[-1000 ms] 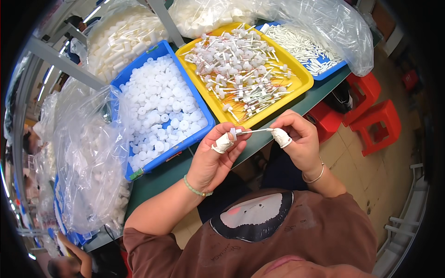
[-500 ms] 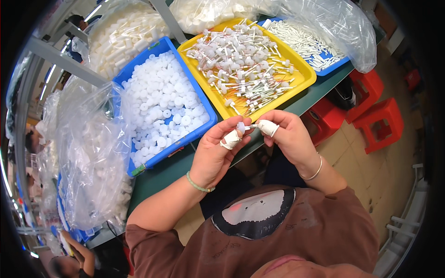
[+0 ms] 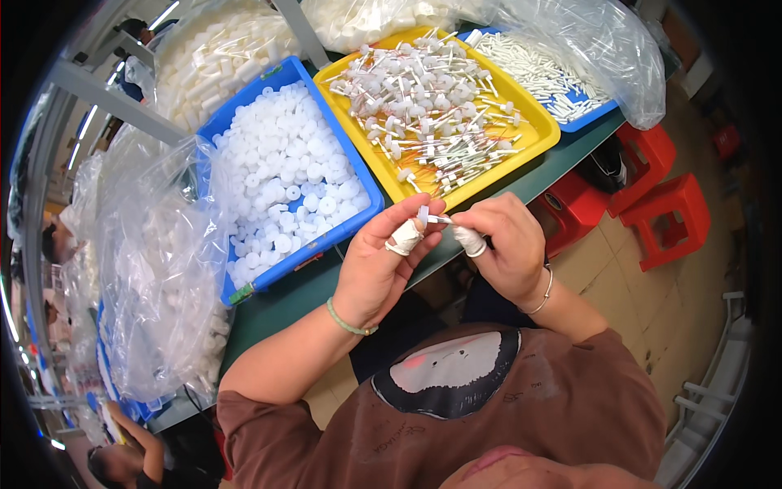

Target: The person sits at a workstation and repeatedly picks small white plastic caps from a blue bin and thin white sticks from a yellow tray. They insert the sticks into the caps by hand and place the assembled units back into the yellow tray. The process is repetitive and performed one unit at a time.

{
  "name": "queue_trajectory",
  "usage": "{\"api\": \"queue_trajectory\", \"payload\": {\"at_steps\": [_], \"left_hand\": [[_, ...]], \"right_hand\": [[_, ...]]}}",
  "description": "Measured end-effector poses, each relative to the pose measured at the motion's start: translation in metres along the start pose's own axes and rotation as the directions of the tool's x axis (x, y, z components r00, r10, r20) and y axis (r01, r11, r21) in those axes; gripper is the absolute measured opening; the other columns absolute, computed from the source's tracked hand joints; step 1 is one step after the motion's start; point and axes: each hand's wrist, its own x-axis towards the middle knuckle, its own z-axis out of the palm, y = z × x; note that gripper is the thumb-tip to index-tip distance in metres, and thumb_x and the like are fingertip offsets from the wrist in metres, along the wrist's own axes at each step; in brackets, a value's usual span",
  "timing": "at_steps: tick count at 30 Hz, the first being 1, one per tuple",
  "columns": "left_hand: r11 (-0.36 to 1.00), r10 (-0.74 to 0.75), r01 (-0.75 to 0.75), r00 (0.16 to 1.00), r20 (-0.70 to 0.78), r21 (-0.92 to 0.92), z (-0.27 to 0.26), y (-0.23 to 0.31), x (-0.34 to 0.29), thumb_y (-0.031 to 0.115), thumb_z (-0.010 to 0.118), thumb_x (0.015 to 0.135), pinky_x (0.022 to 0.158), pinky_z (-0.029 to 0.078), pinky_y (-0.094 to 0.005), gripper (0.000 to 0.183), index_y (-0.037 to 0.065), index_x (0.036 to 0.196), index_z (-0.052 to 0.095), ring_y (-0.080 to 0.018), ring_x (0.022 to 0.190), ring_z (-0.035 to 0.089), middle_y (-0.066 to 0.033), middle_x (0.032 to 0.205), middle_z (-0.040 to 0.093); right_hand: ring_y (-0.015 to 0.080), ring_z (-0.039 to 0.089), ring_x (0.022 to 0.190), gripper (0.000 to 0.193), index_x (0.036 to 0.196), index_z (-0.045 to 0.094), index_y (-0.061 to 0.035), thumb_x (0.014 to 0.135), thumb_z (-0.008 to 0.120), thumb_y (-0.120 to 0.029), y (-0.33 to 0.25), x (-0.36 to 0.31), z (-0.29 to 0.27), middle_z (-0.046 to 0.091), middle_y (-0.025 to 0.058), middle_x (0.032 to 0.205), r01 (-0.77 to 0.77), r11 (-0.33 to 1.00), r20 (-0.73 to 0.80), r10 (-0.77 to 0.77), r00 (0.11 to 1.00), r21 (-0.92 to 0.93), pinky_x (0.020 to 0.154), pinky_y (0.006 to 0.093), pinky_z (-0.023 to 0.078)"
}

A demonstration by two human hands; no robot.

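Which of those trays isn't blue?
The yellow tray, holding wired white pieces; it stands between the blue disc tray and the blue stick tray.

- A factory workshop, by the look of the small parts kept in bulk.
- A green-topped work table (image 3: pixel 273 322) bears a rectangular blue plastic tray (image 3: pixel 326 243) heaped with translucent white discs (image 3: pixel 281 167), a yellow plastic tray (image 3: pixel 533 134) piled with white pieces trailing thin reddish wires (image 3: pixel 419 94), and another blue plastic tray (image 3: pixel 595 116) of slim white rods (image 3: pixel 533 73).
- Big clear plastic bags (image 3: pixel 163 285) crowd the table.
- Grey metal beams (image 3: pixel 122 106) and bright tube lights (image 3: pixel 167 15) show behind.
- Red plastic stools (image 3: pixel 648 208) stand on a beige tiled floor (image 3: pixel 611 281).
- Another person in dark clothing (image 3: pixel 191 452) is at lower left.
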Motion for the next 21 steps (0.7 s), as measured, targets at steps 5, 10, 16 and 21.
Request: {"api": "queue_trajectory", "payload": {"at_steps": [5, 10, 16, 21], "left_hand": [[1.0, -0.003, 0.003, 1.0, 0.001, 0.021, 0.0009, -0.0016, 0.0001, 0.012, 0.055, 0.094, 0.096, 0.048, -0.0287, 0.035, 0.002, 0.128, 0.049, -0.0186, 0.111, 0.058, -0.0118, 0.124, 0.057], [0.998, -0.044, 0.046, 0.998, 0.045, -0.05, 0.0038, 0.0, -0.0023, 0.013, 0.054, 0.095, 0.099, 0.047, -0.0297, 0.034, 0.003, 0.127, 0.049, -0.0182, 0.112, 0.057, -0.0117, 0.125, 0.056], [0.997, -0.033, 0.035, 0.999, 0.04, -0.063, 0.004, 0.0, -0.0033, 0.013, 0.053, 0.095, 0.1, 0.046, -0.0302, 0.035, 0.003, 0.129, 0.048, -0.0182, 0.113, 0.057, -0.0113, 0.127, 0.055], [0.996, -0.039, 0.043, 0.998, 0.054, -0.074, 0.0015, -0.0002, -0.0024, 0.012, 0.053, 0.095, 0.1, 0.046, -0.0304, 0.035, 0.003, 0.129, 0.048, -0.018, 0.114, 0.056, -0.0109, 0.128, 0.055]], "right_hand": [[0.0264, 0.06, 0.072, 0.029, 0.095, 0.062, -0.0057, 0.068, 0.072, -0.001, 0.0071, 0.0016, 0.0012, 0.062, 0.0081, 0.085, 0.011, 1.0, 0.04, -0.01, 0.999, -0.009, 0.061, 0.0345, 0.048], [0.0227, 0.059, 0.071, 0.03, 0.094, 0.062, -0.0075, 0.067, 0.073, -0.003, 0.0083, -0.005, 0.004, 0.062, 0.0055, 0.084, 0.16, 0.979, -0.039, -0.167, 0.985, -0.129, 0.061, 0.0317, 0.046], [0.0222, 0.059, 0.073, 0.029, 0.095, 0.062, -0.0082, 0.069, 0.074, -0.004, 0.0089, -0.0048, 0.008, 0.062, 0.0048, 0.086, 0.125, 0.991, -0.052, -0.127, 0.991, -0.042, 0.063, 0.032, 0.045], [0.0235, 0.06, 0.072, 0.025, 0.094, 0.062, -0.0075, 0.071, 0.072, -0.004, 0.0065, -0.0074, 0.0077, 0.063, 0.0059, 0.086, 0.034, 0.999, -0.059, -0.033, 0.998, 0.031, 0.063, 0.0328, 0.047]]}}
